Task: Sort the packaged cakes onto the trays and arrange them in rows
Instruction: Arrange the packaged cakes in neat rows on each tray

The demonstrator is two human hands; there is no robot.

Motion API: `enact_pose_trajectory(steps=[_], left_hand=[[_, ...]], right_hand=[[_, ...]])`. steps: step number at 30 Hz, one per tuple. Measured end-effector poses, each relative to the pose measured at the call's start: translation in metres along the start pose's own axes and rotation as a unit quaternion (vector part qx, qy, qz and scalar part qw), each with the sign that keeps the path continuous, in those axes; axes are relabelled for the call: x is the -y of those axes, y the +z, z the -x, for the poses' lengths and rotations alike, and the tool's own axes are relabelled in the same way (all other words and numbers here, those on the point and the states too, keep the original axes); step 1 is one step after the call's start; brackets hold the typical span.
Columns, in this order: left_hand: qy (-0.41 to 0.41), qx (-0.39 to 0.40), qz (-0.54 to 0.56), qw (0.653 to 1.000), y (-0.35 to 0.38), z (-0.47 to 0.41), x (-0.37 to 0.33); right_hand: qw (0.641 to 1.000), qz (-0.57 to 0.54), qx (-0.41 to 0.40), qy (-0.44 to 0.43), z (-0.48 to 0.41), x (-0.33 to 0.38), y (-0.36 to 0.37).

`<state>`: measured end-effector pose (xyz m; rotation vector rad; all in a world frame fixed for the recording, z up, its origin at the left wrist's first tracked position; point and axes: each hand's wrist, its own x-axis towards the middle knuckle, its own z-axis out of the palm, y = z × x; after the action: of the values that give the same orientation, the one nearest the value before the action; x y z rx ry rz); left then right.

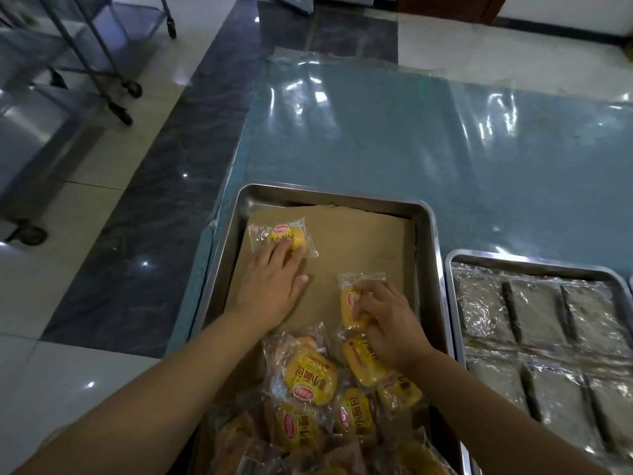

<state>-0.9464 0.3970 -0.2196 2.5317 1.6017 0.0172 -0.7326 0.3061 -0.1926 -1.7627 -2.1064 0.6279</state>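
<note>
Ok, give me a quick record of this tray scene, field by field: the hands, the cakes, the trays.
Left hand: flat, fingers straight, resting on the far cake
Right hand: fingers curled round the second cake, mid-tray
Pile: unsorted cakes heaped at the near end
Tray: metal, lined with brown paper
Right tray: holds rows of wrapped dark slabs
Rows: none formed yet; far cake lies alone near the far left corner

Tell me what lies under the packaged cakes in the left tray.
A brown paper sheet lines the metal tray; the cake under the left hand lies on it. Beneath the pile of cakes nothing can be seen.
</note>
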Motion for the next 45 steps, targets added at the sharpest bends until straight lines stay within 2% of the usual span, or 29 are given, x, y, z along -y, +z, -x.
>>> enact_pose_trajectory(steps=[4,6,10,13,15,17,20,22,26,31,34,43,45], left_hand=[[-0.005,-0.011,-0.038,0.999,0.011,-0.014,0.018],[-0.008,-0.015,-0.03,0.999,0.011,-0.023,0.026],[0.006,-0.026,-0.014,1.0,0.017,-0.026,0.034],[-0.002,-0.039,-0.009,0.999,0.019,-0.023,0.033],[-0.006,-0.047,-0.008,0.999,0.02,-0.022,0.031],[-0.004,-0.059,0.0,0.998,0.019,-0.021,0.031],[-0.007,-0.079,-0.005,0.997,0.018,-0.02,0.03],[-0.015,-0.075,-0.012,0.997,0.018,-0.02,0.03],[-0.028,-0.052,-0.007,0.998,0.02,-0.023,0.031],[-0.026,-0.051,-0.011,0.998,0.023,-0.024,0.032],[-0.022,-0.052,-0.003,0.998,0.024,-0.025,0.033],[-0.015,-0.05,-0.008,0.999,0.026,-0.026,0.034],[-0.014,-0.055,-0.005,0.998,0.026,-0.025,0.034]], right_hand=[[0.999,0.041,0.014,-0.008,-0.013,-0.005,0.0],[0.997,0.081,-0.004,-0.002,-0.023,-0.006,0.003],[0.985,0.135,-0.065,0.082,-0.05,-0.001,0.014],[0.975,0.043,-0.089,0.2,-0.075,0.009,0.02],[0.964,-0.01,-0.125,0.235,-0.083,0.015,0.023],[0.971,0.017,-0.15,0.187,-0.08,0.02,0.022],[0.984,0.083,-0.148,0.058,-0.061,0.02,0.026],[0.987,0.086,-0.136,0.021,-0.055,0.014,0.03],[0.989,0.059,-0.131,0.042,-0.072,0.007,0.028],[0.983,0.104,-0.137,0.064,-0.114,0.012,0.029],[0.982,0.129,-0.113,0.081,-0.129,0.018,0.035],[0.986,0.156,-0.03,0.055,-0.128,0.022,0.038],[0.99,0.13,-0.045,0.035,-0.119,0.022,0.034]])
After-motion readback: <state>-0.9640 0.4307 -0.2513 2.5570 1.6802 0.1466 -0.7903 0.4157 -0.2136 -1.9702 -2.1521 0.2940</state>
